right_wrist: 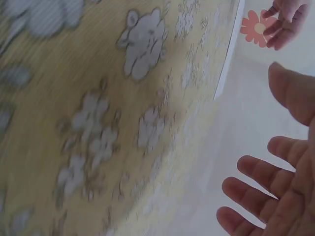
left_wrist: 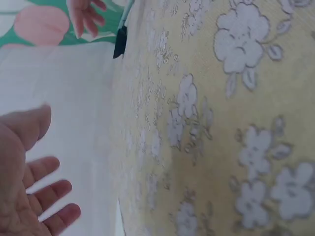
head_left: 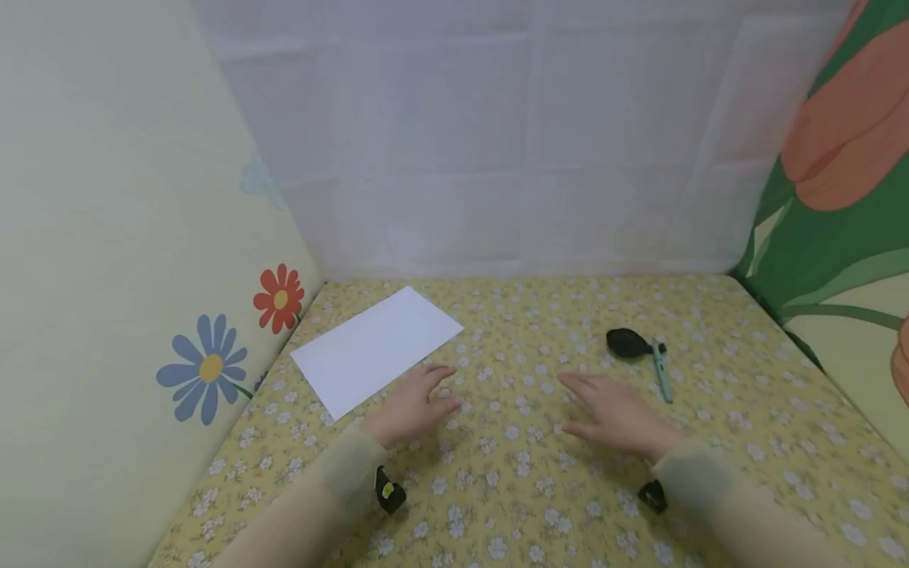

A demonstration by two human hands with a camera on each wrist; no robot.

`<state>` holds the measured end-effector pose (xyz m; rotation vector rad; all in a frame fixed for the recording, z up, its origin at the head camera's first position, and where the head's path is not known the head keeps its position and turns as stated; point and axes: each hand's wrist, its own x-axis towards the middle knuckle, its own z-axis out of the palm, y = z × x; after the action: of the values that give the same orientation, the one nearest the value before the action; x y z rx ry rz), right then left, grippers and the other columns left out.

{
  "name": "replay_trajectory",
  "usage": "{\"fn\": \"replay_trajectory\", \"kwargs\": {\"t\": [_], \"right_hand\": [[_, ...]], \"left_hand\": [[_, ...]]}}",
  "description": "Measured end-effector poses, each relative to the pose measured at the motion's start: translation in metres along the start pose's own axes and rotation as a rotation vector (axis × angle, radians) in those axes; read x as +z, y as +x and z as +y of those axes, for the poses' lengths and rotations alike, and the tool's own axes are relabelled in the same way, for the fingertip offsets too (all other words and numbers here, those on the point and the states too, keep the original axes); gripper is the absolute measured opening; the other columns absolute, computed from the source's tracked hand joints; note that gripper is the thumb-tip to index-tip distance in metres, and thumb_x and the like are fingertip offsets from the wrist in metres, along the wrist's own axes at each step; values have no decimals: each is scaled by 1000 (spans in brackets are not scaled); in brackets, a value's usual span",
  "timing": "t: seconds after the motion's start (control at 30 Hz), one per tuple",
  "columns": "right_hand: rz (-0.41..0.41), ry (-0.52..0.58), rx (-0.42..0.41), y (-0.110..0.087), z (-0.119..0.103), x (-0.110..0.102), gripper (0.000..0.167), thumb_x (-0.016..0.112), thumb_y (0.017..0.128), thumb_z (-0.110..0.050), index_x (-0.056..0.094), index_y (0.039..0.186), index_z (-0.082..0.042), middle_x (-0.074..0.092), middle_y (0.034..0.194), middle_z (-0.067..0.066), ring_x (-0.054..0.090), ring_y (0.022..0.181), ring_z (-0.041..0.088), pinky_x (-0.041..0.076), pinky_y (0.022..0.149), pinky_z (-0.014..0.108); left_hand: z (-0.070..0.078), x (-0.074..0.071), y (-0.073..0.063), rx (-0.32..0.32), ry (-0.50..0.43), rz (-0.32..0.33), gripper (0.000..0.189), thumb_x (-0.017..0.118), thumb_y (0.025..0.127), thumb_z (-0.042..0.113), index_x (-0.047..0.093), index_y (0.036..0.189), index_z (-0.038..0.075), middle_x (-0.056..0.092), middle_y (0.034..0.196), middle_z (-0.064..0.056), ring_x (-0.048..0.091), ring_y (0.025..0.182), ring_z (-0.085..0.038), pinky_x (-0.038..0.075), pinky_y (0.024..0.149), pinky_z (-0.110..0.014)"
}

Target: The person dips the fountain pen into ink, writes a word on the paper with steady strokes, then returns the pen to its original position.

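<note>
My left hand [head_left: 414, 406] hovers over the table near the lower right edge of a white sheet of paper [head_left: 376, 351], fingers relaxed and holding nothing. Across from it, my right hand [head_left: 616, 414] is likewise free, thumb and fingers apart, pointing inward. Beyond the right hand lies a black rubber bulb blower [head_left: 628, 343], its nozzle to the right. A slim pale green pen-like tool [head_left: 662, 371] lies by that nozzle, overlapping it. In the left wrist view, the palm and fingers [left_wrist: 54, 189] are loosely spread; the right wrist view shows the right fingers [right_wrist: 251, 194] the same way.
A yellow floral cloth [head_left: 497, 473] covers the table. A white sheet hangs as the back wall [head_left: 525, 142]. Flower-printed panels stand at the left [head_left: 106, 237] and right [head_left: 845, 237]. Small black wrist cameras are strapped under both sleeves.
</note>
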<state>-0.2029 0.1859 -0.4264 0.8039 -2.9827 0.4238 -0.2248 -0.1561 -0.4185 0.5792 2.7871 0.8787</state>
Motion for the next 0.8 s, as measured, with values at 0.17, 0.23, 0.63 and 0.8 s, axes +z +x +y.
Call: {"fn": "replay_trajectory", "kwargs": {"t": [0.17,0.23,0.63,0.8], "right_hand": [[-43,215,115,13,-9,6,73,67,90,-39,35,150,-13,42,147,13,44,129,36,37,102,57],[-62,303,161,20,-13,7,71,65,92,-39,33,151,-14,41,148,12,47,127,34,40,100,55],[-72,593,304,63,-27,19,65,60,96,-33,32,152,-17,47,143,8,55,113,24,50,83,44],[-47,667,320,82,-31,27,65,59,96,-34,31,152,-16,45,144,9,49,123,30,46,92,50]], "left_hand": [[-22,0,-3,-159,-183,154,54,56,98,35,44,144,9,36,148,-15,39,131,-37,40,99,-55],[-32,-3,-5,-211,-213,211,54,56,98,36,45,143,8,40,145,-16,45,125,-36,43,94,-52],[-80,-33,-15,-535,-316,406,69,53,96,43,31,149,5,23,151,-27,19,137,-48,25,106,-63],[-96,-41,-15,-638,-228,535,71,58,93,41,34,147,3,28,146,-31,25,133,-51,26,104,-63]]}}
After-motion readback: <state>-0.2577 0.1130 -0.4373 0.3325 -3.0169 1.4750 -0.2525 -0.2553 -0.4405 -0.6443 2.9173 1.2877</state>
